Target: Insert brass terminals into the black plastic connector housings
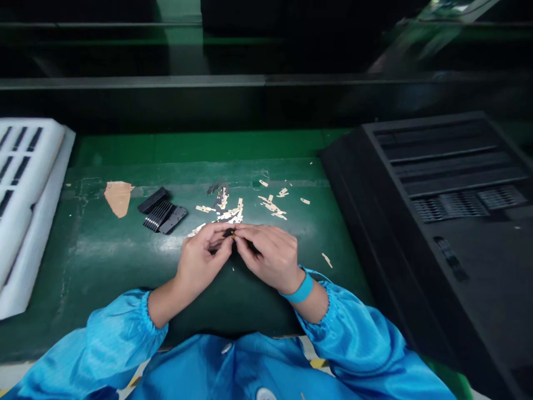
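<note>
My left hand (203,256) and my right hand (271,254) meet fingertip to fingertip above the green mat. Between them is a small black part (228,232) with a yellowish bit at its right end. My left thumb and fingers pinch the black side; my right fingertips close on the yellowish end. Its exact kind is too small to make out. Just beyond the hands lies a loose pile of small cream-coloured strips (233,213), partly hidden by my fingers. More cream strips (272,206) are scattered to the right.
Left of the pile lie several black slotted plastic pieces (162,211) and a scrap of brown paper (118,198). A white foam tray (45,155) with dark slots stands at the left edge. On the right, a large black tray (345,183) holds rows of parts. A dark ledge (250,105) runs behind the mat.
</note>
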`<state>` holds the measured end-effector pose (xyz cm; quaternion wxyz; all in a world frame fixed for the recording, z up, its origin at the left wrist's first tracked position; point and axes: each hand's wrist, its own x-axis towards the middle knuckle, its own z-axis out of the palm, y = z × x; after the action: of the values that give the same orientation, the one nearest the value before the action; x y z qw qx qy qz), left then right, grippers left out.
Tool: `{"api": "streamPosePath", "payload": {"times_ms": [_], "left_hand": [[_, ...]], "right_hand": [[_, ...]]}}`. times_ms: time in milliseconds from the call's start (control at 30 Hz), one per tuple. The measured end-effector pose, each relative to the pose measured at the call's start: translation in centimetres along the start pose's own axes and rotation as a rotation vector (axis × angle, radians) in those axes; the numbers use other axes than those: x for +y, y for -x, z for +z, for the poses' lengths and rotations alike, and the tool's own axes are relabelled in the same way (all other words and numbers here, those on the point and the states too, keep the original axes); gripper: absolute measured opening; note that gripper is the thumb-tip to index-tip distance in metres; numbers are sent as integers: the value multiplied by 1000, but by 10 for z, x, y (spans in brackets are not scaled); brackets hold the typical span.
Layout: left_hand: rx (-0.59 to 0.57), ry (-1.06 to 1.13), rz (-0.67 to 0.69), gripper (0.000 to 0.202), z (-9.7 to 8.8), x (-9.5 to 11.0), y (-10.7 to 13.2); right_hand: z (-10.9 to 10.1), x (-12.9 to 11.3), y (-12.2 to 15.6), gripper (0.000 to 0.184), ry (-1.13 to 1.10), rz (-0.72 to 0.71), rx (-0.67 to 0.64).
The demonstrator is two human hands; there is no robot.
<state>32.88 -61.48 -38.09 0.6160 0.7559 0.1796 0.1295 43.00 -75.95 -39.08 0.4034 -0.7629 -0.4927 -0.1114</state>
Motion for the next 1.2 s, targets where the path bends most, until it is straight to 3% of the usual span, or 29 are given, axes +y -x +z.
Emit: {"api": "streamPosePath", "payload": {"times_ms": [200,700,833,967,1000,1100,1200], "left_hand": [[48,-270,155,24,0,1,4],[62,-459,369,29,1,-11,4],[-1,-291,200,29,-1,-10,1],[-17,184,-140,30,-2,-6,-8],[-8,271,-198,33,-2,-4,-11],[25,365,-265,38,-4,2,-17],[69,355,-278,36,-6,6,-19]], "right_hand": [[1,-8,0,13,123,27,16],[-4,-13,-5,14,137,49,46],[-8,-11,-4,12,110,68,-44],[-8,-7,-5,59,-91,308,-136],[-7,-6,-5,63,-169,367,-143],[-3,-5,-4,44,-295,459,-128],[-1,-6,-3,20,-271,459,-93]]}}
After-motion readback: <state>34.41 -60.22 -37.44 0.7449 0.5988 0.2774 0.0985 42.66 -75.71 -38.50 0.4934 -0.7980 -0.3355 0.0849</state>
